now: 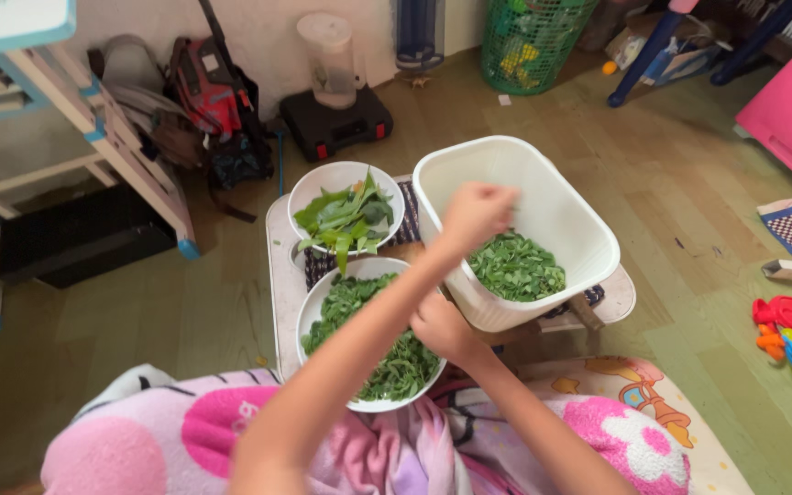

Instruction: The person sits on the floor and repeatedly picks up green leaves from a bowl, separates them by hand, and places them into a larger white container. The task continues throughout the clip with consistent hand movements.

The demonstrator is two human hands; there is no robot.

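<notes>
Low on the floor sits your small surface (279,275). Your left hand (475,213) is a closed fist over the tub (579,229) of leaves (517,266). Your right hand (440,327) rests closed by the near bowl (318,302). Bump the tub and it may tip.

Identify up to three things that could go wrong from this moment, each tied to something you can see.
1. The white tub overhangs the edge of the small low table; a nudge might tip it and spill its leaves.
2. The left hand is crossed over the right hand, so the arms may collide.
3. The near bowl is heaped with greens, which could drop onto the pink cloth.
</notes>
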